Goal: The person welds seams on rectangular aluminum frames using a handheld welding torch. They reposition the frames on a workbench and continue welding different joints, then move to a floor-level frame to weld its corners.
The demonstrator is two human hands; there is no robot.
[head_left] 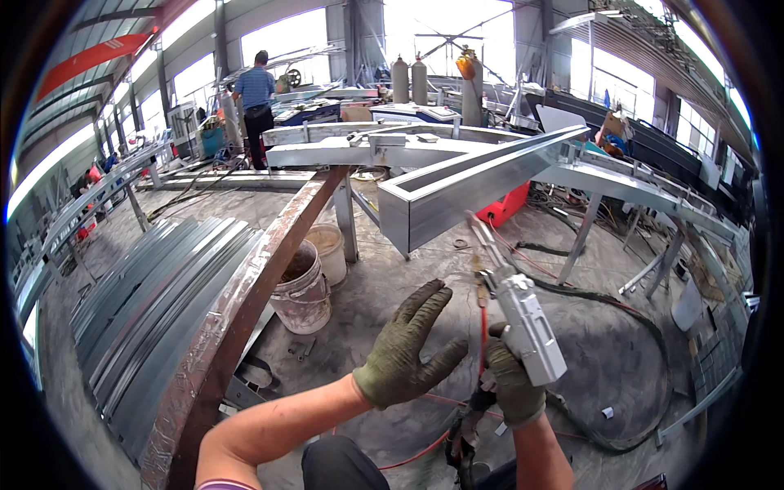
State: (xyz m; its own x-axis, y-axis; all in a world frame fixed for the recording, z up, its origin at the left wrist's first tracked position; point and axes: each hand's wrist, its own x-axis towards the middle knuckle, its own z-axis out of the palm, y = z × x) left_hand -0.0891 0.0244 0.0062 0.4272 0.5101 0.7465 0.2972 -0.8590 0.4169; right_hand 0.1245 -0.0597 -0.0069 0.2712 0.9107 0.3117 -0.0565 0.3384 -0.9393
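Observation:
My right hand (514, 384), in a dark green work glove, grips a grey and white welding gun (527, 322) whose thin nozzle points up toward the open end of a long grey metal channel beam (469, 184). The nozzle tip sits just below the beam's near end. My left hand (408, 347), also gloved, hovers open with fingers spread to the left of the gun, holding nothing. A red cable and a black hose trail from the gun down to the floor.
A rusty steel beam (261, 278) runs diagonally on the left beside stacked grey metal strips (155, 310). Two buckets (304, 290) stand on the concrete floor. Metal frames on stands (645, 192) fill the right. A person in a blue shirt (257, 102) stands far back; gas cylinders (408, 79) behind.

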